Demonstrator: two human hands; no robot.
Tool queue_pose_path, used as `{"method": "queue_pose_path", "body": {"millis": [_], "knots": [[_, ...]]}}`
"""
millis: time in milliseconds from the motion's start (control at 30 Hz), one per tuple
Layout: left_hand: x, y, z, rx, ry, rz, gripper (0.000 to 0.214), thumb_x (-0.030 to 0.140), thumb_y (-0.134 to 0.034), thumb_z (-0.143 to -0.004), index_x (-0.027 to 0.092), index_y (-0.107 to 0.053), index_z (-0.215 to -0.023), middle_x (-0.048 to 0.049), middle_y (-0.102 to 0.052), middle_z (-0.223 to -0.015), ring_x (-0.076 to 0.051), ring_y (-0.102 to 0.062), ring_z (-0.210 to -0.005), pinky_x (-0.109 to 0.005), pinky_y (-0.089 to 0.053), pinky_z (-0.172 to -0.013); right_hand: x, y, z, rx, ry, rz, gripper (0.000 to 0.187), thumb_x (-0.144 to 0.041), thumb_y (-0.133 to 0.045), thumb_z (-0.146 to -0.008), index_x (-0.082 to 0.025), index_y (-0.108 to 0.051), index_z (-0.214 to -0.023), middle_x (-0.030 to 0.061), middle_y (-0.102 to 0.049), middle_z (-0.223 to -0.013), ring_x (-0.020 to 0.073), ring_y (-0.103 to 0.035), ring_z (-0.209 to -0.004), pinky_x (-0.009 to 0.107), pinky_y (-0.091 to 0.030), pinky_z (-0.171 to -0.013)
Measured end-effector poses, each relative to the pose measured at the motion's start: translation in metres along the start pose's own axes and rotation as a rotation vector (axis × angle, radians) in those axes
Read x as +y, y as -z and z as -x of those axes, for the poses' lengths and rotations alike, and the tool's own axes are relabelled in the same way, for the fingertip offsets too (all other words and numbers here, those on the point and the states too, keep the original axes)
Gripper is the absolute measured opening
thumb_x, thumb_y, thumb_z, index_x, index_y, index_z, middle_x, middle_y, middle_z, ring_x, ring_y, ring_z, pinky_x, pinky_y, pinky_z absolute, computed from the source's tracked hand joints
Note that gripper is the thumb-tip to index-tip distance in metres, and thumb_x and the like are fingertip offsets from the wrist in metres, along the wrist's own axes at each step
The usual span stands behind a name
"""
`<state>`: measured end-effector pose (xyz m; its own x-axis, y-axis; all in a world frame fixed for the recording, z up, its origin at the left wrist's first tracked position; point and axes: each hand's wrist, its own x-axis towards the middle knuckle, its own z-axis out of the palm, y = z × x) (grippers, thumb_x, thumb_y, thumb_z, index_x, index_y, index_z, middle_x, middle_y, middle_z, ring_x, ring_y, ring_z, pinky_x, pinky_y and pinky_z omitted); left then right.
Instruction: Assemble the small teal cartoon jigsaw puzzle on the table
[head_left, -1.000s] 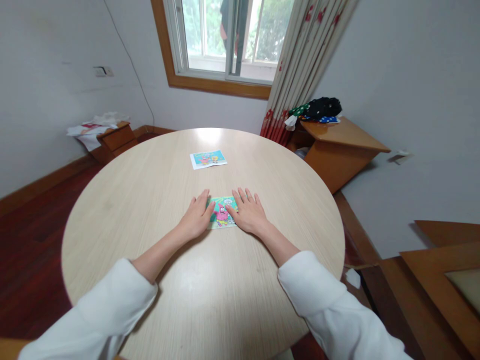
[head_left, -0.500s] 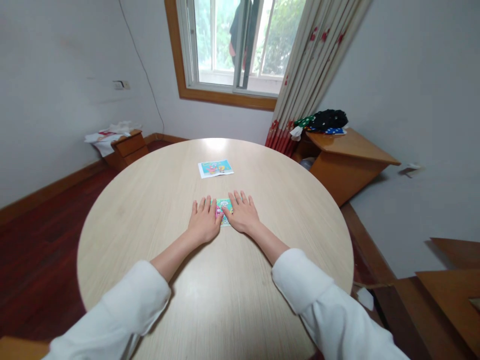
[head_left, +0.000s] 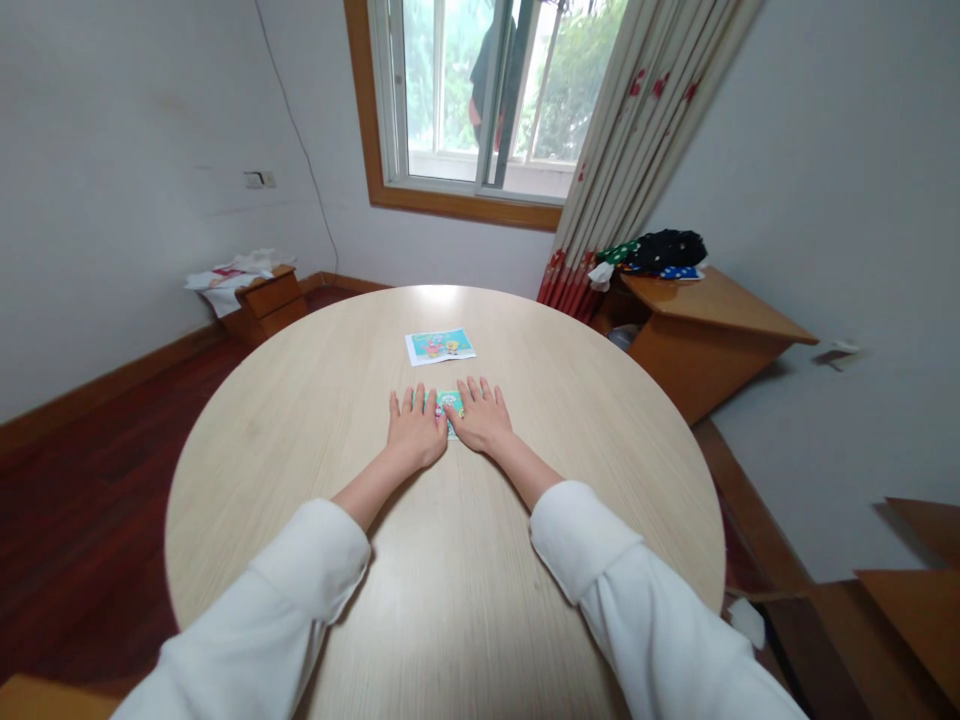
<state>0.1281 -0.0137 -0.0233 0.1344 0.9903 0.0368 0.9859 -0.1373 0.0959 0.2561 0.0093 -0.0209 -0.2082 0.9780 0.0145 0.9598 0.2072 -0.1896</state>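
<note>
Both hands lie flat, palms down, over a small colourful cartoon picture (head_left: 451, 400) on the round table (head_left: 465, 580). My left hand (head_left: 417, 428) covers the picture's left part, fingers stretched away from me. Over its right part rests my right hand (head_left: 480, 415), fingers also straight and slightly spread. Only the middle strip of the picture shows between the two thumbs; the rest is hidden. Farther off on the tabletop lies a sheet with a blue cartoon print (head_left: 441, 346) and a white edge, touched by neither hand.
Beyond the table is a window (head_left: 480, 100) with a long patterned curtain (head_left: 622, 130). A wooden cabinet (head_left: 697, 350) with clothes (head_left: 667, 250) on top stands at the right. At the left, a small drawer unit (head_left: 270, 300) carries papers or cloth.
The view has shifted a little, so the room sits slightly right and lower. Both hands have slid slightly away from me and stay flat over the small picture.
</note>
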Motion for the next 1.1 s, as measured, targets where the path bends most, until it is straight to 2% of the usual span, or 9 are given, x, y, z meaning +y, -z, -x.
{"method": "queue_pose_path", "body": {"millis": [133, 333, 467, 733, 1100], "knots": [[0.000, 0.001, -0.007, -0.004, -0.004, 0.002, 0.062, 0.039, -0.018, -0.093, 0.009, -0.030, -0.146, -0.0163, -0.024, -0.154, -0.033, -0.021, -0.142, -0.052, -0.010, -0.115, 0.000, 0.000, -0.006, 0.008, -0.002, 0.008, 0.065, -0.050, -0.022, -0.095, -0.012, -0.025, -0.148, 0.0107, -0.022, -0.156, 0.0291, -0.013, -0.144, 0.048, -0.007, -0.115], [0.001, -0.004, -0.014, 0.018, -0.060, 0.020, 0.060, 0.037, -0.018, -0.093, 0.012, -0.031, -0.146, -0.0160, -0.025, -0.154, -0.032, -0.023, -0.142, -0.054, -0.011, -0.114, -0.001, -0.002, -0.007, 0.024, 0.000, 0.023, 0.062, -0.043, -0.022, -0.096, -0.011, -0.023, -0.149, 0.0100, -0.021, -0.156, 0.0273, -0.013, -0.144, 0.047, -0.005, -0.116], [0.001, -0.004, -0.014, 0.022, -0.068, 0.015, 0.060, 0.037, -0.019, -0.093, 0.011, -0.030, -0.146, -0.0160, -0.025, -0.154, -0.031, -0.023, -0.141, -0.052, -0.012, -0.114, -0.001, -0.002, -0.006, 0.029, 0.030, 0.023, 0.060, -0.039, -0.021, -0.096, -0.009, -0.023, -0.148, 0.0103, -0.022, -0.155, 0.0256, -0.014, -0.144, 0.047, -0.003, -0.116], [0.001, -0.004, -0.013, 0.008, -0.074, 0.004, 0.059, 0.038, -0.016, -0.095, 0.014, -0.031, -0.146, -0.0146, -0.025, -0.154, -0.030, -0.023, -0.142, -0.051, -0.012, -0.114, -0.007, -0.002, -0.005, 0.009, -0.007, 0.021, 0.059, -0.034, -0.021, -0.096, -0.006, -0.024, -0.148, 0.0118, -0.021, -0.155, 0.0260, -0.013, -0.144, 0.046, -0.007, -0.116], [-0.001, -0.005, -0.015, 0.020, -0.066, 0.018, 0.057, 0.037, -0.019, -0.094, 0.016, -0.032, -0.146, -0.0123, -0.028, -0.154, -0.029, -0.024, -0.142, -0.050, -0.014, -0.114, -0.007, -0.004, 0.000, 0.012, 0.085, 0.024, 0.057, -0.029, -0.022, -0.095, -0.006, -0.026, -0.147, 0.0112, -0.023, -0.155, 0.0251, -0.015, -0.144, 0.045, -0.009, -0.116]]}}
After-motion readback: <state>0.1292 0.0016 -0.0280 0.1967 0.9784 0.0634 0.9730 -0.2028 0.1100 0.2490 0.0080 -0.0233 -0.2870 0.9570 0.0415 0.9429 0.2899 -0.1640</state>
